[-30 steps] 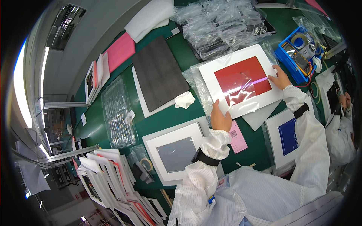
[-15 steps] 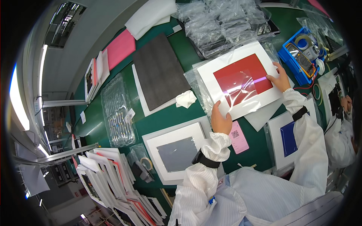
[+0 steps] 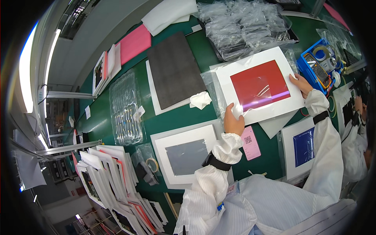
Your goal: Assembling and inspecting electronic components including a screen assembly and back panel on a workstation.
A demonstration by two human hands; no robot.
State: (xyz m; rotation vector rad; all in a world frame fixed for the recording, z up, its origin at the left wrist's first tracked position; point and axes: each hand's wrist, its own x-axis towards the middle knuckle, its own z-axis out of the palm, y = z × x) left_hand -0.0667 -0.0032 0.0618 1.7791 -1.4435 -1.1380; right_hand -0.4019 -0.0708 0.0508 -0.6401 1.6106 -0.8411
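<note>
Both hands, left hand (image 3: pixel 233 122) and right hand (image 3: pixel 300 83), pinched opposite edges of white-framed red panel (image 3: pixel 260 85), upper right; looked light, stiff, glossy-slippery — edges safest.

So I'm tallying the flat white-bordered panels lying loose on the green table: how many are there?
3: a red-centred panel under both hands, a grey-centred panel near the left forearm, a blue-centred panel by the right sleeve. More may be hidden in the stack.

The red panel (image 3: pixel 260 84) gleams glossy under clear plastic film in its matt white frame (image 3: pixel 229 76), beside a matt dark grey foam sheet (image 3: pixel 175 70), crinkled white cloth (image 3: pixel 200 99) and smooth green tabletop (image 3: pixel 184 117).
</note>
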